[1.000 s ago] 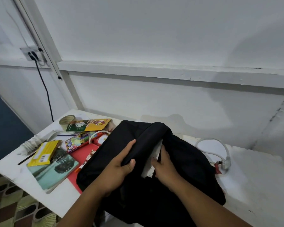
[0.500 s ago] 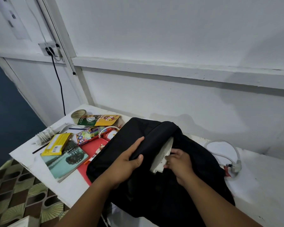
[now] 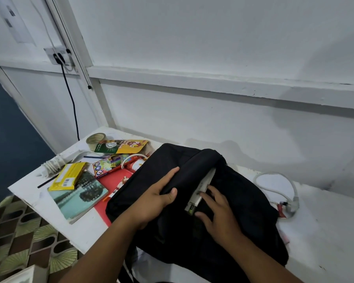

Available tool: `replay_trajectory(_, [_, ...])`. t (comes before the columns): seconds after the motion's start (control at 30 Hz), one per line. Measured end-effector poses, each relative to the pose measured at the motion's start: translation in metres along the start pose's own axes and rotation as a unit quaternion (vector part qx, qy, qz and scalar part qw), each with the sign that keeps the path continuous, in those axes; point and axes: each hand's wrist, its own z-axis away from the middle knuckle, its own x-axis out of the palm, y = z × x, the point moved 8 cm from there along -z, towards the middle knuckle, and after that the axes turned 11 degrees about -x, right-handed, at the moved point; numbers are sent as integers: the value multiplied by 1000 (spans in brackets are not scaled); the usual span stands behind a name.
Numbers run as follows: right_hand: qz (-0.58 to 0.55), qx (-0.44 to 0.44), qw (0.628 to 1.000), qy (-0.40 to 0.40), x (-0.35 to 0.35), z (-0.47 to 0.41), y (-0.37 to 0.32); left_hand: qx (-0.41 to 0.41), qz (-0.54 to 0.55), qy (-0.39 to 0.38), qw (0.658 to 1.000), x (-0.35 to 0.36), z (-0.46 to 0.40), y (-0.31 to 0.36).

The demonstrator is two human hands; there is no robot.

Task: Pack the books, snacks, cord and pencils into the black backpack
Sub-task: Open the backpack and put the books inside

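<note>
The black backpack (image 3: pixel 243 217) lies on the white table (image 3: pixel 325 231). My left hand (image 3: pixel 158 198) grips the raised edge of its opening. A white book (image 3: pixel 202 190) sticks partway out of the opening. My right hand (image 3: pixel 217 213) rests on the book's lower end with spread fingers. Left of the bag lie a teal book (image 3: pixel 78 198), a yellow pencil box (image 3: pixel 69 176), a colour pencil box (image 3: pixel 108 165), a red folder (image 3: pixel 112 180), a snack pack (image 3: pixel 123 146) and a loose black pencil (image 3: pixel 48 181). A white cord (image 3: pixel 278 186) lies to the right.
A tape roll (image 3: pixel 94 139) and a white power strip (image 3: pixel 58 161) sit at the table's far left corner. A black cable (image 3: pixel 71 101) hangs from a wall socket (image 3: pixel 57 55). A patterned floor (image 3: pixel 18 231) shows past the table's left edge.
The white book has slid deeper into the backpack. My right hand has let go of its pinch on the book and now lies with spread fingers on its lower end.
</note>
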Motion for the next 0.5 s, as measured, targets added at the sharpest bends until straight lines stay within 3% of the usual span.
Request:
replay_trajectory(0.17, [5, 21, 999, 39, -2, -6, 5, -2, -6, 4, 1000, 4, 0, -2])
replay_trajectory(0.5, [-45, 77, 995, 36, -1, -9, 2, 0, 9, 8, 1000, 5, 0, -9])
